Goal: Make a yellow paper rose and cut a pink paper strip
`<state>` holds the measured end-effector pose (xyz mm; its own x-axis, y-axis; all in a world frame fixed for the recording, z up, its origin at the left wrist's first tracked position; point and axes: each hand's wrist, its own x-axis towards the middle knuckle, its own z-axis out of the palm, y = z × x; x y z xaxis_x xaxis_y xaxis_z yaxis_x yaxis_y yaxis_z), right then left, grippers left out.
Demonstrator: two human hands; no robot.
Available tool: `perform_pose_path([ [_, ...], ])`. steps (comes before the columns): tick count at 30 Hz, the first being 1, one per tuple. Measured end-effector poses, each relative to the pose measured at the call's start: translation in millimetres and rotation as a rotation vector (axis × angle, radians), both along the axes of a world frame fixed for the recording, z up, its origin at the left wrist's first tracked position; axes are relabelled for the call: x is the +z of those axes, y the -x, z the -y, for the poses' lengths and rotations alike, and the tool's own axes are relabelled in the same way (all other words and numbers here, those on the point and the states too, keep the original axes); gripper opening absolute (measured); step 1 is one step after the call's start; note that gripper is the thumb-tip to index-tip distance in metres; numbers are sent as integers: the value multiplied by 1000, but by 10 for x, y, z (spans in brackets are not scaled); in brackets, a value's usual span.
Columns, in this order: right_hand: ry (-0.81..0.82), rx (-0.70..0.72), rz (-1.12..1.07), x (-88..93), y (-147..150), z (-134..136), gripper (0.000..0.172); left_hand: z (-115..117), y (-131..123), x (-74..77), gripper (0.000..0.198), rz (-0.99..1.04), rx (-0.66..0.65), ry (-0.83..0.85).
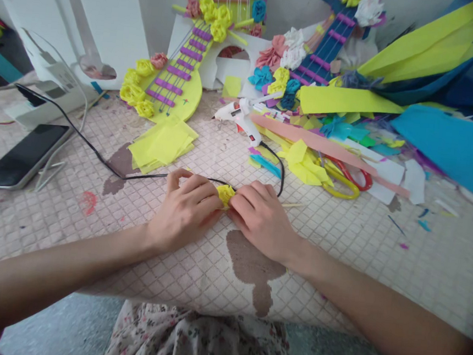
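My left hand [194,210] and my right hand [260,218] meet over the cloth near the table's front. Between their fingertips is a small crumpled yellow paper piece [225,195], gathered like a flower; both hands are closed on it, and its lower part is hidden. A thin wooden stick [292,205] pokes out to the right from behind my right hand. The black cord [145,178] of the white glue gun [241,120] runs just behind my fingers. A stack of yellow paper squares [162,143] lies beyond my left hand.
A yellow paper guitar [186,90] and a blue one [324,55] lean at the back with paper flowers. Yellow-handled scissors [343,187], red-handled scissors [362,180] and paper scraps lie right. A phone [23,156] and a power strip [50,106] are left.
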<state>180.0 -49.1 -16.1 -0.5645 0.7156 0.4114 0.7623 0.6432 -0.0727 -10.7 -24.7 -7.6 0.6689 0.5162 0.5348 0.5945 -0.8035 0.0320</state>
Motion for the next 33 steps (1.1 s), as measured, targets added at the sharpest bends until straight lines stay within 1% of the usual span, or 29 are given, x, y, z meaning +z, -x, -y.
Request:
perform_pose_path([
  [9,80,-2,-8,14,4,2,15,2,14,10,13,-15,-1,77],
  [14,89,-2,1,13,-1,6,13,2,16,12,12,-16,3,119],
  [18,93,-9,7,15,-3,7,15,11,20,16,11,-20,10,127],
  [22,90,-10,14,21,0,7,15,14,11,21,7,-5,12,62],
  [25,87,-7,21,25,-2,8,16,5,9,15,6,19,-23,6],
  [28,90,-1,27,27,-5,8,15,-6,28,-2,10,-1,-71,-52],
  [33,81,1,35,22,-4,4,14,-9,72,-21,15,-26,-102,-141],
])
